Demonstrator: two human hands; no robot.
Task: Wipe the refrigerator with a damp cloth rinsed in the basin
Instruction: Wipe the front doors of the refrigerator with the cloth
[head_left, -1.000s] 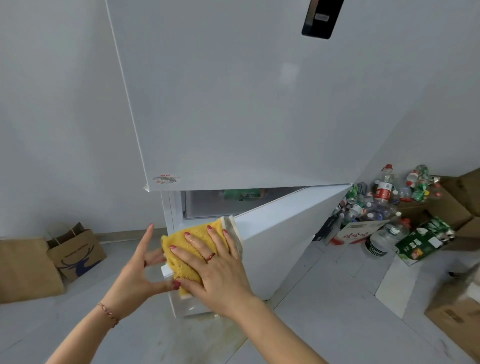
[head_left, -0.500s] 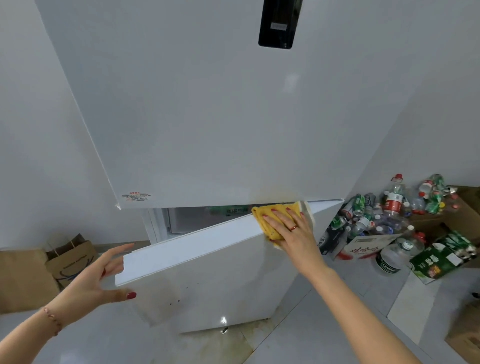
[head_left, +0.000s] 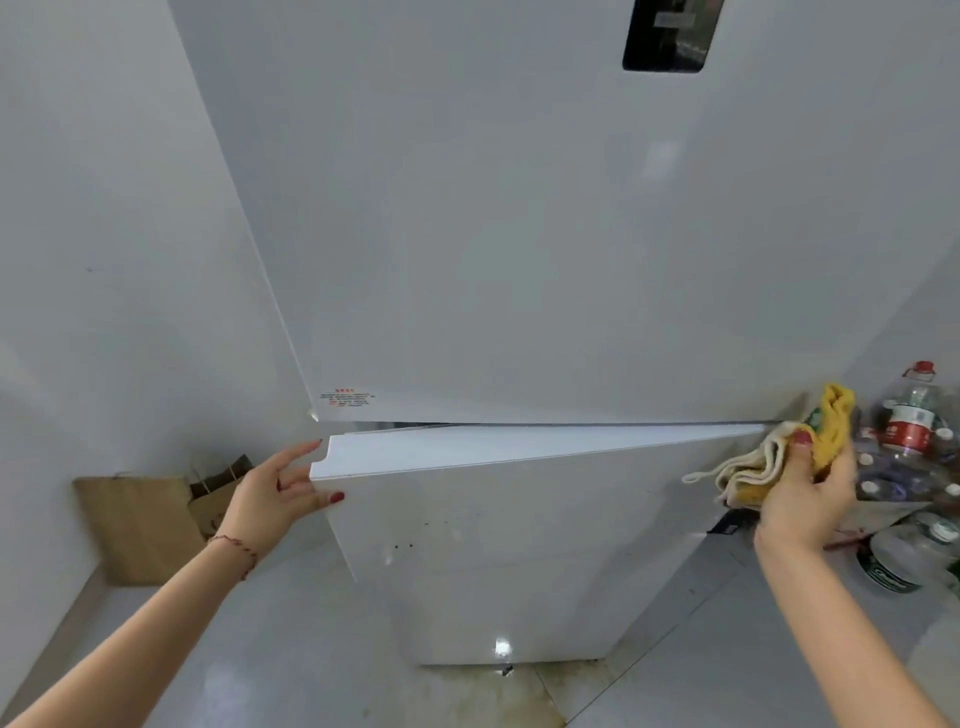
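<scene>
The white, glossy lower refrigerator door (head_left: 498, 535) stands slightly ajar, its top edge running long from left to right. Its left corner is touched by the left hand (head_left: 270, 499), fingers spread and relaxed. Off the door's right end, the bunched yellow-and-cream cloth (head_left: 779, 457) is gripped by the right hand (head_left: 810, 499), the nearer one for wiping.
</scene>
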